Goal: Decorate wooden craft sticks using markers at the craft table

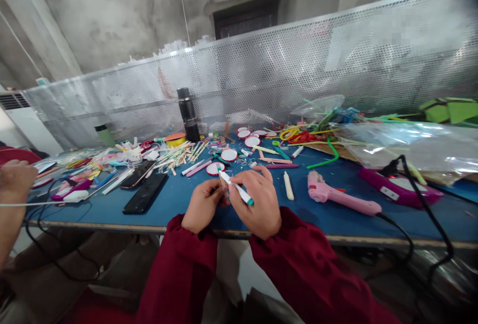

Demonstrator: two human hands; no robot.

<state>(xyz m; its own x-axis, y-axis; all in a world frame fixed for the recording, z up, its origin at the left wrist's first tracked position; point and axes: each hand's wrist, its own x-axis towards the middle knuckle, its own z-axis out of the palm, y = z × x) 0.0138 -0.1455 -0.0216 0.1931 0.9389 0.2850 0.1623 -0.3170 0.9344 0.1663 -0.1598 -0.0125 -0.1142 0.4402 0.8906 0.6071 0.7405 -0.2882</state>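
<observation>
Perf. metal panel (269,70) is standing along the back of the blue table (179,209). Clear plastic bag (407,145) is lying at far R. Blk bottle (188,115) is standing nr the panel, tilting slightly in view. Pink glue gun (336,197) is lying on its side, R of the hands; purple box (421,196) w/ blk plug is sitting beyond it. R hand (257,199) is curling nearly closed, thumb + fingers gripping the marker. L hand (203,204) is also curling closed, fingertips pinching a thin tan piece. Another person's hand (17,179) is showing at L edge, blurred. Blk phone (145,193) is lying flat, L of the hands. White/green marker (243,194) is slanting betw. both hands, over the table's front, green end pointing down-R. Thin tan piece (222,183) is meeting or nearly meeting the marker's other end; can't tell which.
</observation>
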